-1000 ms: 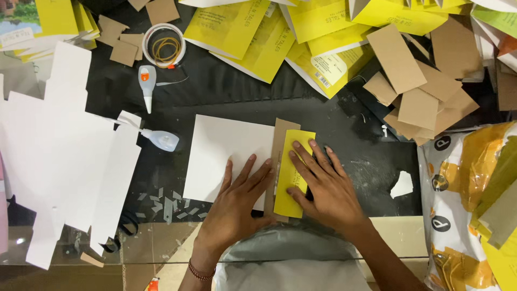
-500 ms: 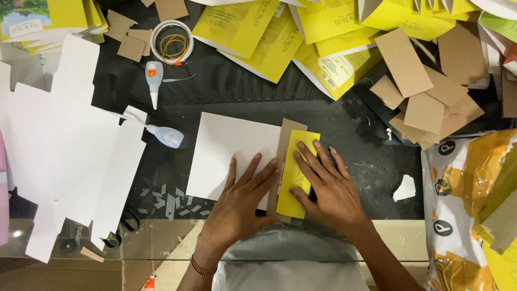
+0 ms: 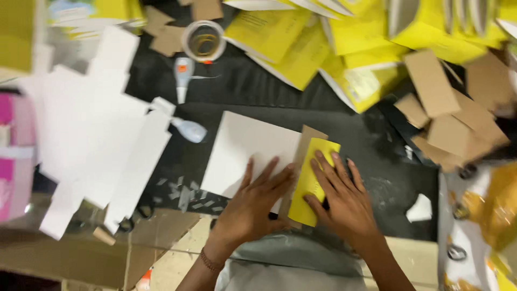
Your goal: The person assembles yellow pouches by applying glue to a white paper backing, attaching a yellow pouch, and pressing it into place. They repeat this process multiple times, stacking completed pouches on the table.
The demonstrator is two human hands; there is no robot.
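A white card sheet (image 3: 242, 148) lies on the black work mat (image 3: 371, 134). Along its right edge sits a brown cardboard strip (image 3: 306, 141) with a yellow paper strip (image 3: 315, 172) laid over it. My left hand (image 3: 253, 202) lies flat, fingers spread, on the white sheet's lower right part, touching the cardboard strip. My right hand (image 3: 342, 202) presses flat on the yellow strip, fingers spread upward. Neither hand grips anything.
Two glue bottles (image 3: 182, 75) (image 3: 188, 128) and a tape roll (image 3: 203, 40) lie up left. White cut-out sheets (image 3: 91, 140) cover the left, yellow booklets (image 3: 301, 48) the top, brown card pieces (image 3: 452, 118) the right. A yellow plastic bag (image 3: 484, 226) sits at right.
Both hands stay pressed in the same places on the sheet and strip. The camera has shifted, so everything sits slightly lower and further right in the picture.
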